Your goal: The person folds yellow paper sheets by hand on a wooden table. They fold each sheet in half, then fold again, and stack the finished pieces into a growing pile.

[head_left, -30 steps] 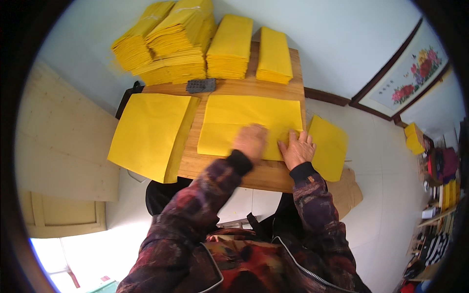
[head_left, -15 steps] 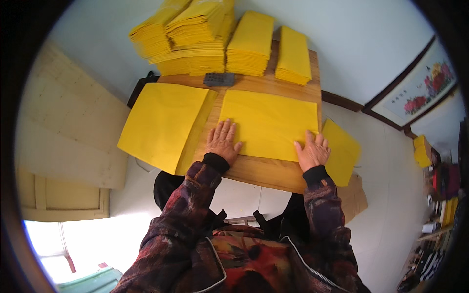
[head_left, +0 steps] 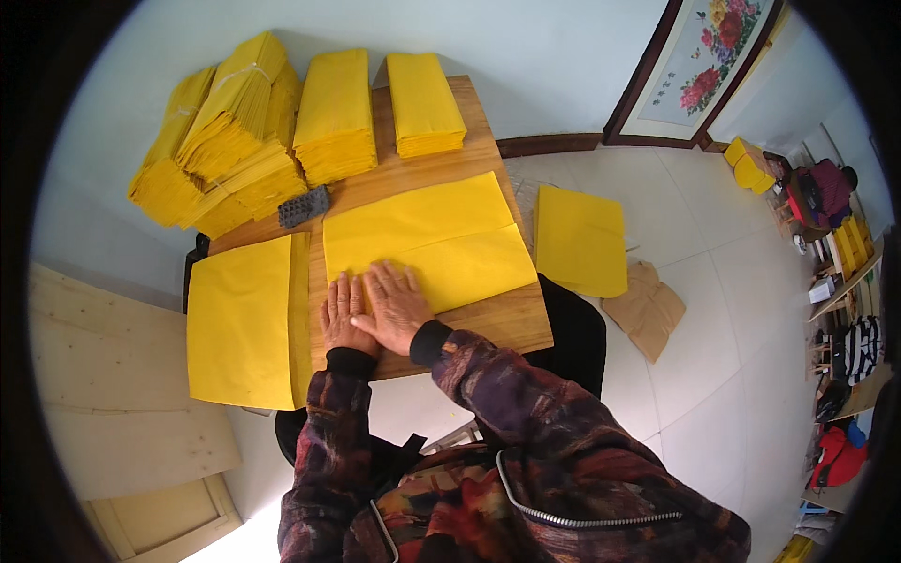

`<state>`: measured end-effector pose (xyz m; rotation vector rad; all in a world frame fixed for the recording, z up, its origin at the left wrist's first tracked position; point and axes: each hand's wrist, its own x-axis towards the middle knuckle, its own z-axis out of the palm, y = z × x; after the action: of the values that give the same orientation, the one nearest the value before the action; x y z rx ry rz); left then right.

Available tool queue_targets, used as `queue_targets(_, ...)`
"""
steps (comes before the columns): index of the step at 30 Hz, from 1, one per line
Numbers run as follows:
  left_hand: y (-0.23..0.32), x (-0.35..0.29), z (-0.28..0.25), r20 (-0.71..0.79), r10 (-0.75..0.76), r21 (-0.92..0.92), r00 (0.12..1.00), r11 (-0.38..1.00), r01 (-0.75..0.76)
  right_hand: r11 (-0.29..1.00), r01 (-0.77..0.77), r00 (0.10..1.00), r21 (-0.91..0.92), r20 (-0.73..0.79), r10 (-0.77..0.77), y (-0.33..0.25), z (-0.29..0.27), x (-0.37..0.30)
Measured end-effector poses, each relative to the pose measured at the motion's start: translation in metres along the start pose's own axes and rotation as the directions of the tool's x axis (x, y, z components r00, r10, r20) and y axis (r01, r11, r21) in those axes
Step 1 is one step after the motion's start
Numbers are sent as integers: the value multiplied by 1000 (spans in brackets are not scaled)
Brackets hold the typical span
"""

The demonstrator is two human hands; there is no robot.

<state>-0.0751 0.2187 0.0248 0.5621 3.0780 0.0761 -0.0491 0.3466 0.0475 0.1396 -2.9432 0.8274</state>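
A yellow paper-like sheet (head_left: 422, 220) lies flat on the wooden table (head_left: 516, 314), a crease line running across it toward its right edge. Both hands press on its near left corner. My left hand (head_left: 345, 319) rests palm down with fingers stretched, partly on the sheet and partly on the wood. Close beside it, my right hand (head_left: 396, 310) lies flat on the sheet, its thumb reaching over to the left hand. Neither holds anything. To the left, a pile of larger yellow sheets (head_left: 239, 319) sits at the table's edge.
Tied yellow bundles (head_left: 235, 113) and two folded yellow stacks (head_left: 335, 113) stand along the back. A dark grey textured block (head_left: 304, 206) lies before them. Right of the table are more yellow sheets (head_left: 582, 239) and a brown paper piece (head_left: 646, 310). Cluttered shelves (head_left: 849, 281) stand far right.
My right hand has slid left from the sheet's right end to beside my left hand. A crease line now shows on the sheet. The view has turned right.
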Motion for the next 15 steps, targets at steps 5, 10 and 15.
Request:
queue_targets(5,2,-5,-2,-122,19,-55,992,998,-26,959,-202,979,-201,-17,203,64,-39,-33)
queue_targets(10,2,-4,-1,-150,17,-70,988,997,-27,879,-435,900,-198,-72,429,138,-84,-67)
queue_targets(15,3,-1,-15,-111,-7,-83,994,997,-2,796,-556,824,-240,-283,490,168,-105,-94)
